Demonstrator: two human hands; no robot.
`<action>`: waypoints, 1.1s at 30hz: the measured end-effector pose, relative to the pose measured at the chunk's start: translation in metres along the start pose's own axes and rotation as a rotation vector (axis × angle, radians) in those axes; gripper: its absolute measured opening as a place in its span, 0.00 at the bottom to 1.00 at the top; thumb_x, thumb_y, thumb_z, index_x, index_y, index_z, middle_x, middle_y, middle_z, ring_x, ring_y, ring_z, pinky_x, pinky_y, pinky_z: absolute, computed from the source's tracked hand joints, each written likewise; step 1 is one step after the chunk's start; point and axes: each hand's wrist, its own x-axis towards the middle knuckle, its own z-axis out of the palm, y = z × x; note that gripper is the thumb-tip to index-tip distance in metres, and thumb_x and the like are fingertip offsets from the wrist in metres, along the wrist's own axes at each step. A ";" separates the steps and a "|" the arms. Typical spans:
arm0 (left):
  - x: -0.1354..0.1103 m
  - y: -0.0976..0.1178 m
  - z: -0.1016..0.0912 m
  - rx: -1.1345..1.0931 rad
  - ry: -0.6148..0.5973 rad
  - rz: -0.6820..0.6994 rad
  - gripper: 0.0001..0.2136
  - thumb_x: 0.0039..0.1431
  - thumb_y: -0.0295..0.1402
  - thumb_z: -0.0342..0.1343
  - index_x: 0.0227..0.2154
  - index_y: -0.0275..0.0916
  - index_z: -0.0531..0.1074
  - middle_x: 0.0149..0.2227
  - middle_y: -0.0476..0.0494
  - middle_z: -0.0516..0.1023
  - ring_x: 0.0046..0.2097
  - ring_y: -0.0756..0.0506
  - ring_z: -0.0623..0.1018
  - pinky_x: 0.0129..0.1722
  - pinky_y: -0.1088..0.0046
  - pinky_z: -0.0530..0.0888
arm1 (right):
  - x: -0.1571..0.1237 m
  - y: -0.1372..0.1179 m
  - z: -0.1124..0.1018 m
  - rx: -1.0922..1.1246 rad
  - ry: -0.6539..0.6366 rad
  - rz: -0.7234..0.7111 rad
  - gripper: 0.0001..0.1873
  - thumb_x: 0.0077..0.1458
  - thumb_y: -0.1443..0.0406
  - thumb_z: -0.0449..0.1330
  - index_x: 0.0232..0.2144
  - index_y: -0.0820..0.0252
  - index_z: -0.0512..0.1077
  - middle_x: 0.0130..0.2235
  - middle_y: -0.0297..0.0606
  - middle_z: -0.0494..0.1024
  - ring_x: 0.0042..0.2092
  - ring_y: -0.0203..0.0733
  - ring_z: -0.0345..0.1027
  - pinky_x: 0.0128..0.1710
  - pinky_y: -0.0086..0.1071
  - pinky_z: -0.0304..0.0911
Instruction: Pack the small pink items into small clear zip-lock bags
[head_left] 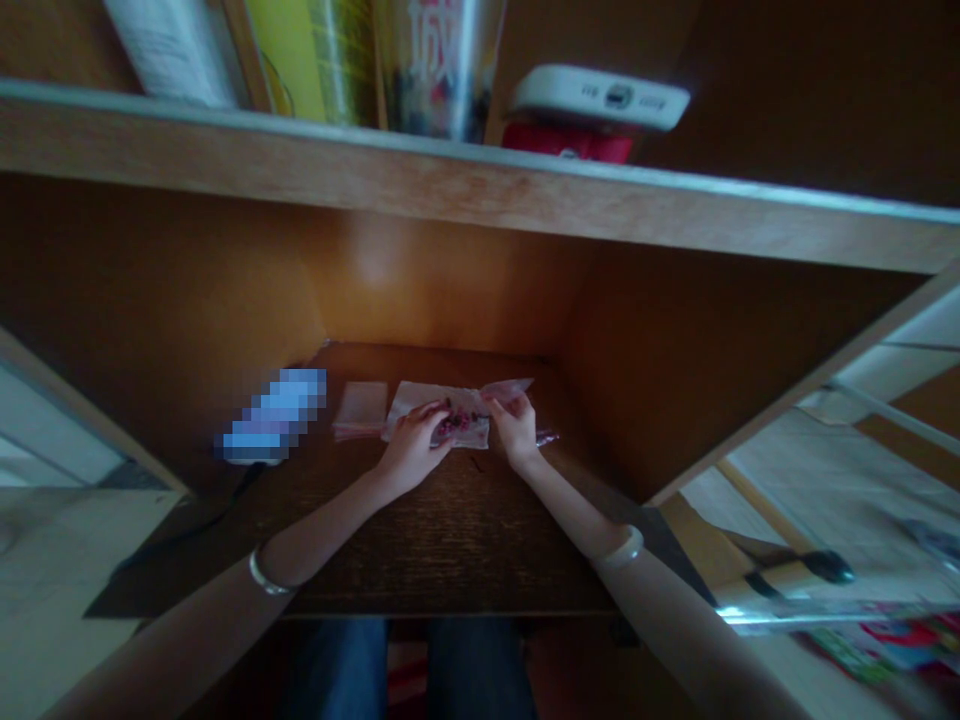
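Observation:
On the dark wooden desk lies a white sheet (409,398) bearing a loose pile of small pink and dark-red pieces (466,420), too small to name exactly. My left hand (420,438) rests over the sheet's left part, fingers curled and closed at the edge of the pile. Just right of the pile, my right hand (516,428) pinches a small clear plastic bag (511,388), which tilts up from the fingers. Part of another shiny packet (547,438) with purplish contents shows beside that hand. A stack of clear plastic bags (364,405) with reddish edges lies left of the sheet.
A lit phone (277,415), its screen blurred out, leans at the left with a cable (244,485). Wooden side walls enclose the desk. Overhead, a shelf (465,185) holds a white device (600,95) on a red item and several containers (439,70).

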 end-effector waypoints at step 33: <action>0.008 0.009 -0.013 -0.435 0.216 -0.182 0.08 0.61 0.36 0.49 0.33 0.39 0.70 0.34 0.46 0.77 0.36 0.47 0.77 0.39 0.72 0.72 | -0.023 -0.027 0.007 0.143 -0.242 0.198 0.13 0.43 0.57 0.65 0.31 0.57 0.73 0.27 0.31 0.76 0.26 0.35 0.68 0.25 0.28 0.61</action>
